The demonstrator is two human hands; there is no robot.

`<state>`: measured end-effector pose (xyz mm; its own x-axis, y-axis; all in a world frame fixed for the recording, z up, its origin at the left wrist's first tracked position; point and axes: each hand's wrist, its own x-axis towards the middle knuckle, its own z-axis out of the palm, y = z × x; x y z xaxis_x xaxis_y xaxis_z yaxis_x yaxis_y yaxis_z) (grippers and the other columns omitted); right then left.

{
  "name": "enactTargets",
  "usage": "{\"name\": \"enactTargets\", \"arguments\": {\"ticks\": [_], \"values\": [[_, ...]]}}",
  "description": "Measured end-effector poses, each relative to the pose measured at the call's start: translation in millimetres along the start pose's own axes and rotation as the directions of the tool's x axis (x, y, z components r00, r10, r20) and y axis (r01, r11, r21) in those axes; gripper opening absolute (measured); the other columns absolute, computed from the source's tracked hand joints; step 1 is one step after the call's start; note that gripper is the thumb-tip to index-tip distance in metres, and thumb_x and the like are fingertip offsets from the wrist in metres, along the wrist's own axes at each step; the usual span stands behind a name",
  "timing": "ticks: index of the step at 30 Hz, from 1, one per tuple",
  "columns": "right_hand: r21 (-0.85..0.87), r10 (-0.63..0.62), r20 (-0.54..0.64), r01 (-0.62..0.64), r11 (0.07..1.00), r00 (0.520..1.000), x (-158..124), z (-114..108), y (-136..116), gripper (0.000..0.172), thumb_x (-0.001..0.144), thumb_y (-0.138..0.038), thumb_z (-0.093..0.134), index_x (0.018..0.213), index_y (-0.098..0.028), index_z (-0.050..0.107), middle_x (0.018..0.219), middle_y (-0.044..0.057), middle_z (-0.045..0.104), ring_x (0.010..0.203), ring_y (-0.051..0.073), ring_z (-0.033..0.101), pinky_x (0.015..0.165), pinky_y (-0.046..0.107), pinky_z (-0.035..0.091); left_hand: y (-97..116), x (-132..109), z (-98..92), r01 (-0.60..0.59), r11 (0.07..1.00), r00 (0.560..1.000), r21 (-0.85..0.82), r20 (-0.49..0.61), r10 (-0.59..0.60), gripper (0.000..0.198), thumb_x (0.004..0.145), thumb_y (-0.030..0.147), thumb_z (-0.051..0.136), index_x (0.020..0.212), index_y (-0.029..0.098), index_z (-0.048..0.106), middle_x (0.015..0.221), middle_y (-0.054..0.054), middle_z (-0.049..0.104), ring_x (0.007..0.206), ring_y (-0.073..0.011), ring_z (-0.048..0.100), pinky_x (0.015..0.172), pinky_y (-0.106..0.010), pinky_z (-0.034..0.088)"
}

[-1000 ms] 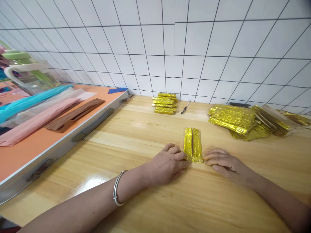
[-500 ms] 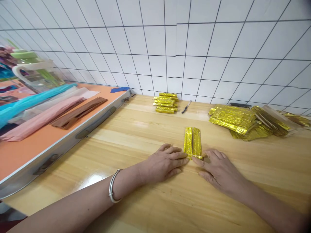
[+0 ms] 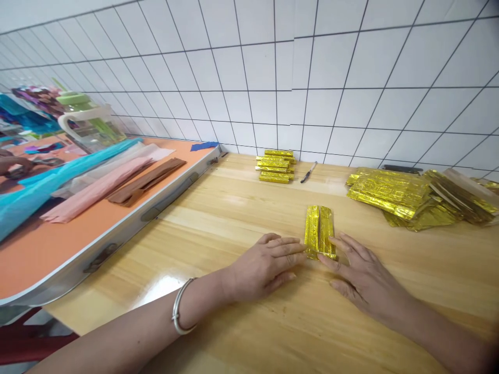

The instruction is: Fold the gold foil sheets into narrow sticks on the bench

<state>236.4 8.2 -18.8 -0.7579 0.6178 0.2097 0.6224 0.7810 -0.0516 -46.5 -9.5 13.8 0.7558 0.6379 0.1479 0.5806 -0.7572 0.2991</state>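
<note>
A shiny gold foil sheet (image 3: 312,228), its two sides folded inward to a centre seam, lies flat on the wooden table (image 3: 249,208). My left hand (image 3: 265,265) rests at its near left corner, fingers stretched out and fingertips touching the foil. On the near right side is my right hand (image 3: 362,275), fingers spread, with the index fingertip on the near edge and another finger on the right flap. The near edge looks slightly turned up. Neither hand grips anything. A silver bangle (image 3: 180,306) circles my left wrist.
Several rolled gold foil strips (image 3: 275,167) and a pen (image 3: 309,173) lie by the tiled wall. A gold foil stack (image 3: 390,192) sits at the right. An orange board (image 3: 117,218) at left holds coloured paper strips and a green-lidded jug (image 3: 89,122). Another person's hand (image 3: 10,163) shows far left.
The camera view has swung slightly left, so everything appears shifted right. Both hands stay at the foil's near edge, and my right fingers are spread a little more over its right flap.
</note>
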Motion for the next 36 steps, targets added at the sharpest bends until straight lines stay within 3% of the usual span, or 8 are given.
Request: {"name": "enactTargets", "arguments": {"ticks": [4, 8, 15, 21, 26, 32, 36], "values": [[0.005, 0.011, 0.003, -0.011, 1.0, 1.0, 0, -1, 0, 0.043, 0.084, -0.037, 0.051, 0.127, -0.033, 0.049, 0.143, 0.008, 0.034, 0.132, 0.032, 0.023, 0.094, 0.053, 0.04, 10, 15, 14.4, -0.045, 0.999, 0.998, 0.017, 0.044, 0.044, 0.056, 0.091, 0.043, 0.036, 0.14, 0.02, 0.025, 0.14, -0.01, 0.037, 0.131, -0.0214, 0.032, 0.105, -0.04, 0.024], [0.0, 0.008, 0.017, -0.008, 1.0, 1.0, -4, -2, 4, 0.045, 0.085, -0.037, 0.051, 0.13, -0.034, 0.045, 0.144, 0.006, 0.032, 0.133, 0.031, 0.021, 0.095, 0.053, 0.039, 10, 16, 24.8, -0.033, 0.998, 0.999, 0.056, 0.028, 0.031, 0.054, 0.091, 0.046, 0.034, 0.138, 0.02, 0.028, 0.139, -0.009, 0.04, 0.13, -0.0224, 0.033, 0.107, -0.043, 0.019], [-0.084, 0.018, 0.061, -0.012, 0.996, 0.998, -23, -6, 17, 0.044, 0.087, -0.04, 0.047, 0.13, -0.034, 0.045, 0.144, 0.007, 0.032, 0.134, 0.032, 0.018, 0.095, 0.052, 0.039, 17, 12, 20.7, 0.001, 0.998, 1.0, 0.067, 0.026, -0.003, 0.05, 0.092, 0.045, 0.034, 0.136, 0.022, 0.032, 0.14, -0.006, 0.039, 0.129, -0.0201, 0.035, 0.107, -0.041, 0.018], [-0.145, -0.002, 0.045, 0.008, 0.989, 0.999, -18, -16, 0, 0.041, 0.086, -0.041, 0.048, 0.123, -0.023, 0.054, 0.141, 0.012, 0.037, 0.134, 0.032, 0.02, 0.099, 0.051, 0.034, 30, 24, 18.3, 0.042, 0.99, 0.999, 0.134, 0.003, -0.043, 0.055, 0.087, 0.055, 0.039, 0.129, 0.02, 0.041, 0.127, -0.008, 0.052, 0.115, -0.0231, 0.046, 0.1, -0.04, 0.027], [-0.125, 0.01, 0.017, -0.008, 0.992, 1.0, -13, -20, -10, 0.04, 0.086, -0.041, 0.048, 0.118, -0.019, 0.059, 0.133, 0.012, 0.048, 0.132, 0.03, 0.025, 0.1, 0.048, 0.034, 42, 34, 27.5, 0.064, 0.962, 0.998, 0.265, -0.027, -0.059, 0.053, 0.086, 0.056, 0.038, 0.116, 0.015, 0.052, 0.107, -0.011, 0.059, 0.103, -0.0241, 0.051, 0.097, -0.043, 0.027], [-0.084, 0.036, -0.032, -0.039, 0.996, 0.999, -14, -13, -20, 0.045, 0.087, -0.042, 0.046, 0.117, -0.011, 0.059, 0.125, 0.015, 0.054, 0.129, 0.03, 0.029, 0.101, 0.046, 0.034, 58, 37, 45.2, 0.117, 0.901, 0.993, 0.417, -0.07, -0.096, 0.055, 0.088, 0.053, 0.034, 0.11, 0.008, 0.055, 0.104, -0.014, 0.06, 0.103, -0.0259, 0.048, 0.092, -0.04, 0.03], [-0.017, 0.076, -0.036, -0.077, 0.997, 0.996, -15, -13, -26, 0.043, 0.086, -0.042, 0.048, 0.116, -0.012, 0.059, 0.119, 0.014, 0.056, 0.121, 0.03, 0.037, 0.099, 0.046, 0.036, 63, 36, 43.2, 0.152, 0.896, 0.988, 0.417, -0.096, -0.123, 0.049, 0.09, 0.045, 0.035, 0.117, 0.007, 0.05, 0.111, -0.015, 0.059, 0.106, -0.0257, 0.048, 0.089, -0.039, 0.032]]}}
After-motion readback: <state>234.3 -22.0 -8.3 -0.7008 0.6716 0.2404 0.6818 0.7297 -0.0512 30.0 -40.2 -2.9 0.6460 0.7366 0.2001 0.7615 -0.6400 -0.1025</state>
